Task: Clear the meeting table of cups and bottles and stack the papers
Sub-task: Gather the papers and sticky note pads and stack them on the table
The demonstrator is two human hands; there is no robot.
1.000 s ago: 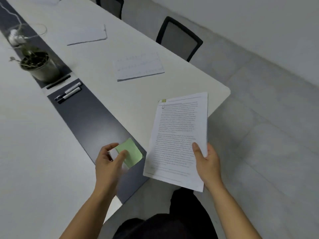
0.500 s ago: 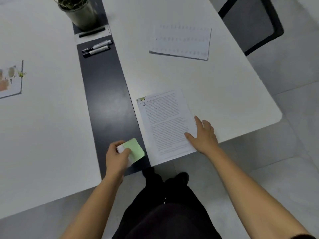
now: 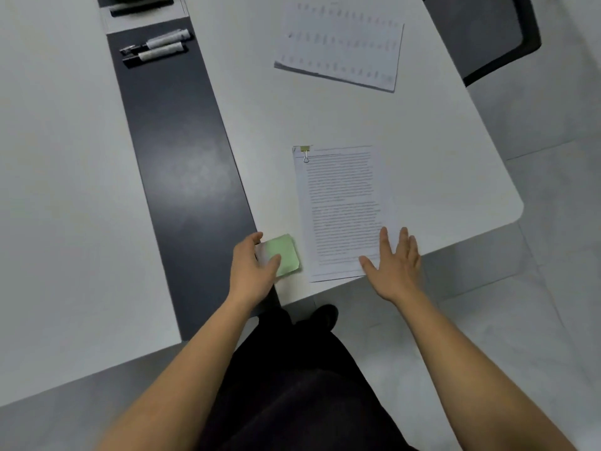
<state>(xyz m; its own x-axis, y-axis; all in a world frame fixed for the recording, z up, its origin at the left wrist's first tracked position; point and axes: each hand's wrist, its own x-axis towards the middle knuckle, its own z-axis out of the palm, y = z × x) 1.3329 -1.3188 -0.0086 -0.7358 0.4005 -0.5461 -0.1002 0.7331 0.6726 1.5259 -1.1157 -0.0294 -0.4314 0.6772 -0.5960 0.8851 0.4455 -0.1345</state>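
Observation:
A clipped printed document [image 3: 341,206] lies flat near the front edge of the white table [image 3: 439,151], a binder clip at its top left corner. My right hand [image 3: 395,265] hovers open over its lower right corner, fingers spread. My left hand [image 3: 253,265] grips a green and white pad of sticky notes [image 3: 286,253] just left of the document. A second paper stack [image 3: 341,43] lies farther back on the table.
A dark strip [image 3: 182,151] runs down the table's middle, with two markers [image 3: 156,48] on it at the back. A black chair [image 3: 497,40] stands at the far right. The table's rounded corner [image 3: 517,209] is to the right; grey floor beyond.
The document went from held in my right hand to lying flat on the table, and my right hand has opened. My left hand kept the sticky pad and moved right, beside the document.

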